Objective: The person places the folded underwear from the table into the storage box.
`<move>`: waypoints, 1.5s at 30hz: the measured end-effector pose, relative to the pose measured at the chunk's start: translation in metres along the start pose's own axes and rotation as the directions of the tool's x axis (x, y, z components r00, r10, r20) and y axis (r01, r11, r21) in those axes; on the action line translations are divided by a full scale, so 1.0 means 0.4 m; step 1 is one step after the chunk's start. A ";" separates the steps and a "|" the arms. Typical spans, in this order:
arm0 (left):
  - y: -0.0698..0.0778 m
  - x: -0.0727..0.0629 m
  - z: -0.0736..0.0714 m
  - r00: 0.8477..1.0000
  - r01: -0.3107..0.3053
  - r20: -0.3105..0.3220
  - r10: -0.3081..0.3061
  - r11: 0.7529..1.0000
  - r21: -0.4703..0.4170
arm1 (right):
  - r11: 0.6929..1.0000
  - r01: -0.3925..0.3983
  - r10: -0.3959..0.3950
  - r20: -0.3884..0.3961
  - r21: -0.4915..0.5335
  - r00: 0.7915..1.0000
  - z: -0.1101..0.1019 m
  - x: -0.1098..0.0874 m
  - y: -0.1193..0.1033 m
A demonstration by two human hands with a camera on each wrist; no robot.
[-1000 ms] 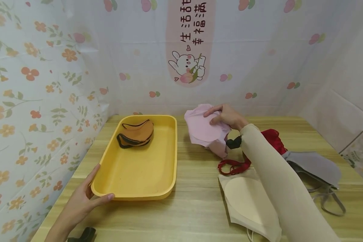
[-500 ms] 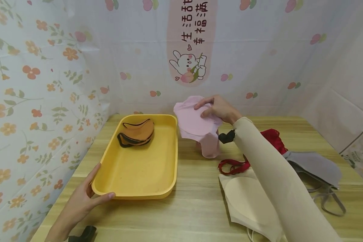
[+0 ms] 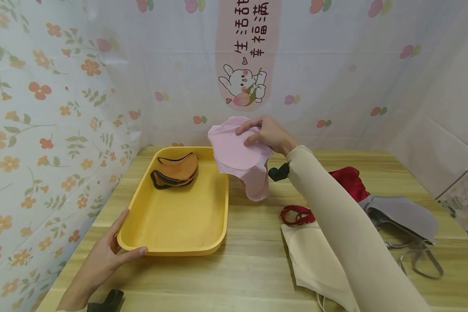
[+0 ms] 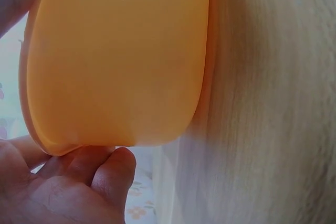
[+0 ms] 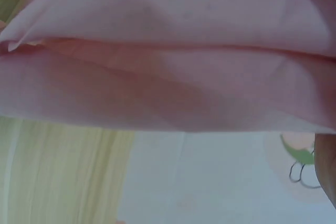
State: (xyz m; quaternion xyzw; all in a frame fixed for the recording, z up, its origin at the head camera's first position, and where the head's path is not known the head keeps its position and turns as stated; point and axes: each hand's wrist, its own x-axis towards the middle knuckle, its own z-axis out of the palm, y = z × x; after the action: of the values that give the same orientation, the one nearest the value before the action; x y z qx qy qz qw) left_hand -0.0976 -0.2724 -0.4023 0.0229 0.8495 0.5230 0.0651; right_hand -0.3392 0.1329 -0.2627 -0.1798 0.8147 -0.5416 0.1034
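My right hand [image 3: 267, 135] holds a soft pink cloth bag [image 3: 235, 149] with a round flat panel, raised just past the right rim of a yellow plastic tray [image 3: 171, 251]. The lower part of the bag hangs down. Close up in the right wrist view, the folded pink fabric of the bag [image 5: 173, 87] fills the upper half. My left hand [image 3: 103, 260] grips the tray's near left corner, thumb on the front rim and fingers along the outer left side. Inside the tray, an orange-brown cloth pouch [image 3: 179, 169] with black edging lies at the far left.
Right of the tray on the wooden table [image 3: 253, 268] lie a red cloth item [image 3: 349, 182] with a red strap, a grey drawstring bag [image 3: 405, 216] and a beige cloth bag [image 3: 316, 260] with a white cord. A printed curtain [image 3: 320, 78] stands behind the table.
My right hand has carried the pink cloth bag leftward and upward from the table to the tray's right rim. My left hand stays on the tray's corner.
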 end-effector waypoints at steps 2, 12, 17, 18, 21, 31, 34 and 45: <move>-0.001 0.000 0.000 1.000 0.000 0.002 0.000 1.000 -0.001 | 1.000 0.001 -0.001 -0.010 0.020 1.000 0.009 0.003 -0.011; 0.000 0.001 0.000 1.000 -0.006 0.001 0.006 1.000 -0.014 | 0.989 -0.003 0.019 -0.106 0.149 0.994 0.062 0.018 -0.064; -0.001 0.001 -0.001 1.000 -0.011 0.006 0.011 1.000 -0.025 | 0.970 -0.007 0.052 -0.177 0.244 0.983 0.090 0.027 -0.090; -0.002 0.001 -0.001 1.000 -0.010 0.006 0.010 1.000 -0.028 | 0.963 -0.015 0.067 -0.186 0.269 0.980 0.096 0.029 -0.095; -0.002 0.001 -0.001 1.000 -0.015 0.006 0.016 0.999 -0.036 | 0.942 -0.014 0.090 -0.213 0.335 0.973 0.111 0.033 -0.112; 0.002 0.004 -0.002 1.000 -0.005 0.000 0.005 1.000 -0.003 | 0.907 0.039 0.059 -0.216 0.419 0.975 0.194 0.036 -0.178; 0.001 0.002 -0.004 1.000 -0.003 0.000 0.003 1.000 0.012 | 0.903 0.028 0.069 -0.208 0.429 0.976 0.227 0.038 -0.187; -0.002 -0.002 0.001 1.000 -0.002 0.004 0.002 1.000 -0.005 | 0.910 -0.024 0.089 -0.140 0.413 0.986 0.333 0.043 -0.178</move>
State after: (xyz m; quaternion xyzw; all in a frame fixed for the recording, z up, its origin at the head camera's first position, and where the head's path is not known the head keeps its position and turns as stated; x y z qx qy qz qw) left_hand -0.0968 -0.2724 -0.4031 0.0248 0.8479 0.5254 0.0663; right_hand -0.2935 -0.0115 -0.2490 -0.0875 0.6933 -0.7096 0.0904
